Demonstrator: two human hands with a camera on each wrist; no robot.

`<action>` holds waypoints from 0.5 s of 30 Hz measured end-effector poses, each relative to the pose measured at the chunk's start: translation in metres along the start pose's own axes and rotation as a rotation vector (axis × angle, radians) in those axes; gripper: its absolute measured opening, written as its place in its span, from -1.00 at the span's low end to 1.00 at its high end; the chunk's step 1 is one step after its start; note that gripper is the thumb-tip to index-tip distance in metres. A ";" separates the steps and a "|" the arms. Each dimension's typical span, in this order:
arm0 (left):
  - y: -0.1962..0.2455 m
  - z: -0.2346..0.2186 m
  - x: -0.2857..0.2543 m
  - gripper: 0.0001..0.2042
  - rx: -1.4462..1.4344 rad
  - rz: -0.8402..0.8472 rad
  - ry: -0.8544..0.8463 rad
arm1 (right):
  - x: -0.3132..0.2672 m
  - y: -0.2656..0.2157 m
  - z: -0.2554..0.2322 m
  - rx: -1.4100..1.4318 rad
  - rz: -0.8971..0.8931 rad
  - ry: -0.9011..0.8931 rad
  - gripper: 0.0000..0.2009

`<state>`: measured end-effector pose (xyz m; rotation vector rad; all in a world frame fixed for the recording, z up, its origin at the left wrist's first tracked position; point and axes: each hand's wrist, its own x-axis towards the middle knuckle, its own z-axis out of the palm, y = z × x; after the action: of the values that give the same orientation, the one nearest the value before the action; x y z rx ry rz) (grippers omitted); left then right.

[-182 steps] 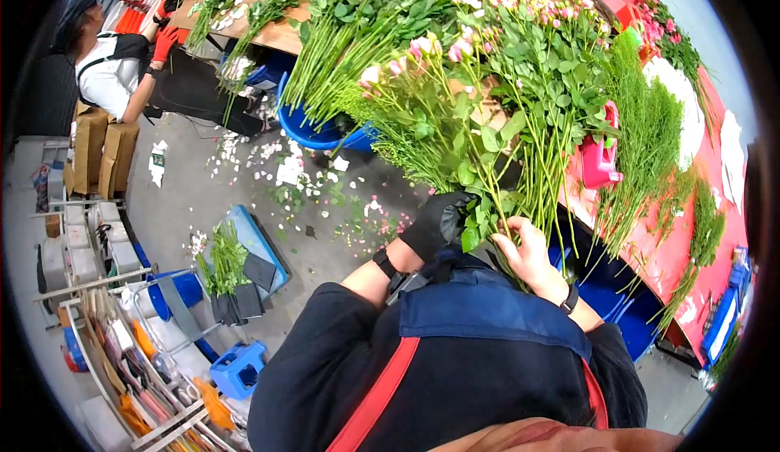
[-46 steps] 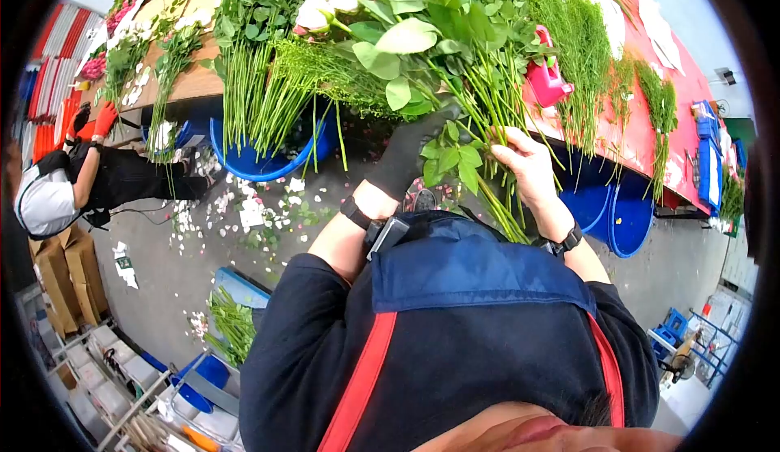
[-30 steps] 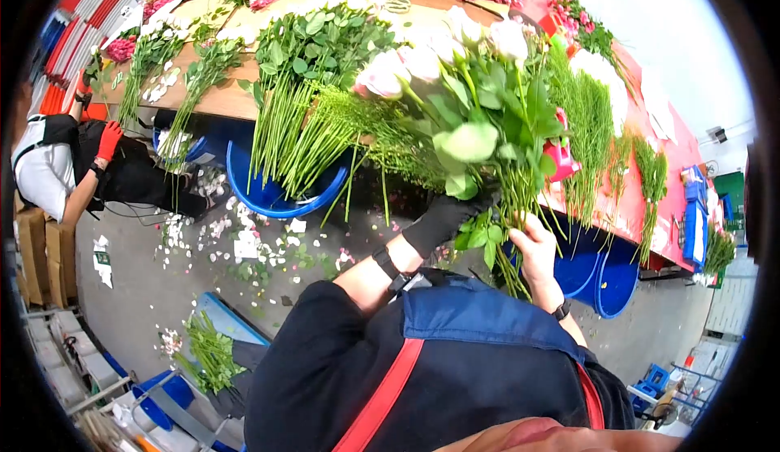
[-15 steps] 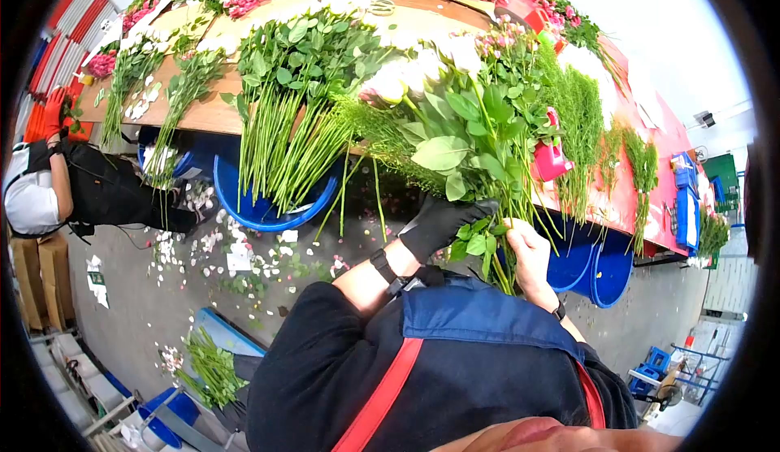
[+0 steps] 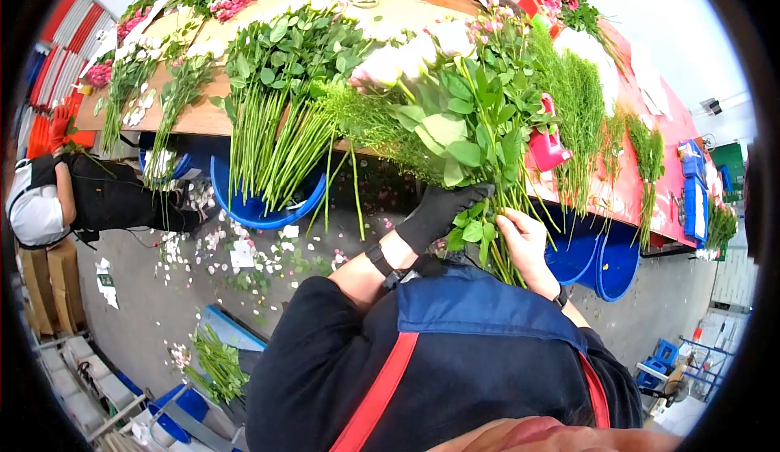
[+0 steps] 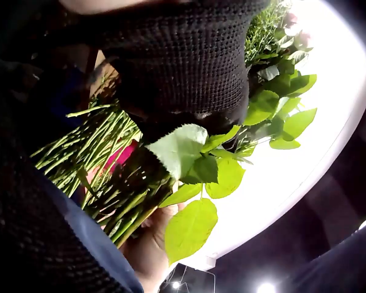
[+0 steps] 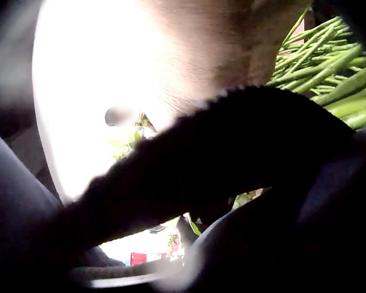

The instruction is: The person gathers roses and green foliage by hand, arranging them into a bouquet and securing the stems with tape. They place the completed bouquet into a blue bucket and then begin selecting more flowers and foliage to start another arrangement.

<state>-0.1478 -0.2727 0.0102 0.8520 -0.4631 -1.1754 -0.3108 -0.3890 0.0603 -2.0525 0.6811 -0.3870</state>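
Note:
My left hand (image 5: 441,216), in a black glove, grips a bunch of long-stemmed pale pink and white roses (image 5: 388,67). The blooms point away from me and the stems run back towards my apron. My bare right hand (image 5: 526,247) holds the lower rose stems (image 5: 507,267) with curled fingers, just below a leafy sprig (image 5: 478,229). In the left wrist view the knitted glove (image 6: 177,67) covers the upper stems, and the right hand (image 6: 149,253) shows behind leaves. The right wrist view is mostly filled by a dark band and the back of the hand (image 7: 213,49).
Bunches of stems (image 5: 272,135) overhang the wooden table (image 5: 199,99) above a blue tub (image 5: 264,216). A pink jug (image 5: 549,147) and feathery greens (image 5: 581,103) lie on the red table (image 5: 678,143). Petals litter the floor (image 5: 236,261). Another person (image 5: 41,196) works at far left.
Earlier the bunch showed small pink buds; now large pale roses are in front. Lately both hands keep their hold, the right shifting slightly along the stems. The head view has turned.

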 end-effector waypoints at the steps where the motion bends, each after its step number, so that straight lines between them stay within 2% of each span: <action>1: 0.012 0.014 0.001 -0.70 -0.094 -0.098 0.082 | 0.001 0.007 -0.002 -0.014 -0.028 -0.009 -0.80; 2: 0.016 0.023 0.002 -0.71 -0.187 -0.199 0.166 | 0.003 0.012 -0.003 -0.026 -0.053 -0.018 -0.80; 3: 0.008 0.029 0.007 -0.72 -0.086 0.007 0.202 | 0.005 0.010 -0.009 -0.060 -0.119 -0.036 -0.80; 6: 0.027 0.057 0.009 -0.73 0.157 -0.121 0.271 | 0.007 0.030 -0.023 -0.128 -0.269 -0.053 -0.78; 7: 0.010 0.053 0.014 -0.72 0.120 -0.039 0.223 | 0.008 0.033 -0.029 -0.127 -0.236 -0.105 -0.78; 8: -0.004 0.047 0.022 -0.72 0.176 0.003 0.190 | 0.009 0.033 -0.037 -0.131 -0.220 -0.167 -0.72; 10: 0.016 0.079 0.024 -0.71 0.141 -0.008 0.308 | 0.011 0.029 -0.049 0.037 -0.149 -0.275 -0.59; 11: 0.018 0.093 0.030 -0.73 0.192 -0.044 0.405 | 0.012 0.022 -0.055 0.079 -0.106 -0.379 -0.40; 12: 0.006 0.098 0.037 -0.72 0.028 0.006 0.417 | 0.010 0.024 -0.058 -0.139 -0.241 -0.343 -0.32; 14: -0.002 0.107 0.043 -0.71 0.233 -0.094 0.436 | 0.016 0.014 -0.067 -0.138 0.119 -0.471 -0.27; 15: 0.006 0.114 0.041 -0.70 0.368 -0.146 0.399 | 0.018 0.027 -0.069 -0.118 0.153 -0.477 -0.33</action>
<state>-0.2121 -0.3481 0.0803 1.4257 -0.2933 -1.0301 -0.3402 -0.4584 0.0747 -2.0777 0.5685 0.2339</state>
